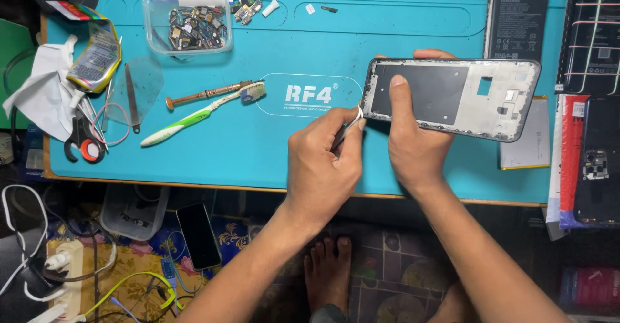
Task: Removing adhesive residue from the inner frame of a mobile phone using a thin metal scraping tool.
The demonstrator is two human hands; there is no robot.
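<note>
Grey phone frame (452, 97) lay lengthwise across centre-right, gripped by the right hand (413, 135); the left hand (320, 161) (pinching thin tweezers (345, 129)) touched its left end.

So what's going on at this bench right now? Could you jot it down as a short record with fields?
Surface: blue work mat on a table
Left hand: pinches tweezers, tip at the frame's left edge
Right hand: holds a phone frame flat, index finger on its dark panel
Nearby tools: green-and-white toothbrush, small brush, scissors
Parts: clear tub of small components
Below: dark phone on the floor
</note>
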